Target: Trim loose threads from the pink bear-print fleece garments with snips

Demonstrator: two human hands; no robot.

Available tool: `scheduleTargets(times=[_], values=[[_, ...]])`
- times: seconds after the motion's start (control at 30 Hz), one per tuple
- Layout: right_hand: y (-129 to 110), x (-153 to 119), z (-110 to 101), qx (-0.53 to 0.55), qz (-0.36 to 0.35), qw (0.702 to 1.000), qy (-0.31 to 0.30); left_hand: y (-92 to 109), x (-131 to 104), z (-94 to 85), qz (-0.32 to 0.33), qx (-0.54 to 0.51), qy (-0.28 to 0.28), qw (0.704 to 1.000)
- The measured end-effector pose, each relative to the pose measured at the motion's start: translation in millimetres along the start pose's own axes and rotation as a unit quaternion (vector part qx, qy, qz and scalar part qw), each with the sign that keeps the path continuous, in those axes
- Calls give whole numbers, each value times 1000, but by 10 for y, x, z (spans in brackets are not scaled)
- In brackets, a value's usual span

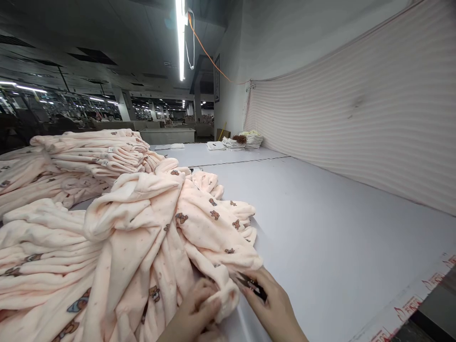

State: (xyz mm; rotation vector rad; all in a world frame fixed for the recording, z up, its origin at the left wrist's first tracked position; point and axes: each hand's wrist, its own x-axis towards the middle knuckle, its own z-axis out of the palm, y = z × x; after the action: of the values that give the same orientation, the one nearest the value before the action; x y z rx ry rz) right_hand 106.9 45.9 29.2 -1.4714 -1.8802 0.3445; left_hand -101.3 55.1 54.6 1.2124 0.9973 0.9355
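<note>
Pale pink plush fabric printed with brown bears lies heaped across the left and middle of the table. Near the bottom centre, my left hand has its fingers closed on an edge of this fabric. Just right of it, my right hand holds small dark thread snips, their blades pointing left at the fabric edge. The blade tips are blurred, so whether they touch the cloth is unclear.
A folded stack of the same fabric stands at the back left. The pale table extends right to a striped cloth curtain. Papers and white cloth piles sit at the far end. A tube light hangs overhead.
</note>
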Motion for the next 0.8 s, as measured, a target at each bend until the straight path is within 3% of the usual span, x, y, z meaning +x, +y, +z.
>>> scheduleTargets(times=[0.03,0.1,0.2,0.27,0.33,0.4,0.53,0.63,0.7,0.8], values=[[109,17,34,-29,20,999,6,58,-11,-36,58,71,25,995],[317,70,109,-98,34,995,12,169,-21,-112,132,187,10,973],[476,184,177,-105,34,994,2,228,22,-179,62,291,-71,952],[440,247,166,-72,33,997,1,175,86,-152,4,356,-71,932],[321,267,126,-37,29,999,-1,84,161,-51,-8,381,-67,922],[180,237,94,19,26,999,-1,-5,231,99,15,366,-38,930],[10,127,117,115,11,991,65,-112,319,341,147,268,115,945],[-9,131,170,56,7,989,139,-151,343,357,225,174,166,944],[-11,191,191,-1,25,985,170,-172,360,314,175,137,122,967],[-34,298,172,-13,72,983,166,-193,385,229,-5,24,-34,999]])
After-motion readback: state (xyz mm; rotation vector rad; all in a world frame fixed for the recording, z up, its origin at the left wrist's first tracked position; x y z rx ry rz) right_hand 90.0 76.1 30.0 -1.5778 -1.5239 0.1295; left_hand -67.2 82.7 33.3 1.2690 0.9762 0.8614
